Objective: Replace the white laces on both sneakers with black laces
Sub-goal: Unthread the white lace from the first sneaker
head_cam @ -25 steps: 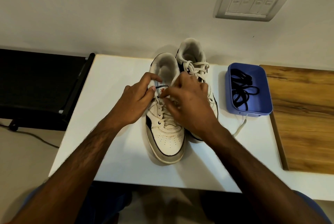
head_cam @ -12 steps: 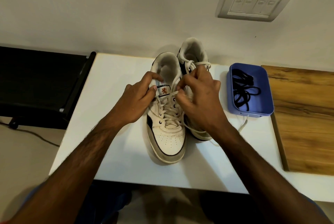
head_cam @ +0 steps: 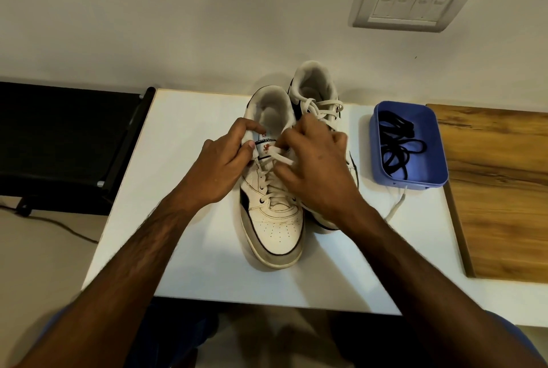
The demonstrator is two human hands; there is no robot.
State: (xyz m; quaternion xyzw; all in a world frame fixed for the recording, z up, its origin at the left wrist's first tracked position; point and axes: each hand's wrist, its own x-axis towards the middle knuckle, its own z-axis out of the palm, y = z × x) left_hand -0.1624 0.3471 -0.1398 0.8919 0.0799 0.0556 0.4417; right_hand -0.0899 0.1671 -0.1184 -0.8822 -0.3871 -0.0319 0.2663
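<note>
Head cam: two white leather sneakers sit side by side on the white tabletop [head_cam: 189, 243], near sneaker [head_cam: 275, 225] toe toward me, far sneaker [head_cam: 317, 91] just behind-right. Left hand [head_cam: 221, 166] pinches the near one's tongue; right hand [head_cam: 318, 172] has fingers curled round its white lace [head_cam: 277, 157]. One blue plastic tray [head_cam: 415, 180] holds a tangle of black laces [head_cam: 396, 145], can't count them.

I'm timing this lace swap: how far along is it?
Early. Nothing looks finished: the black laces lie in the blue tray. In hand: the left hand grips the near sneaker while the right hand pulls its white lace. The far sneaker remains laced white.
</note>
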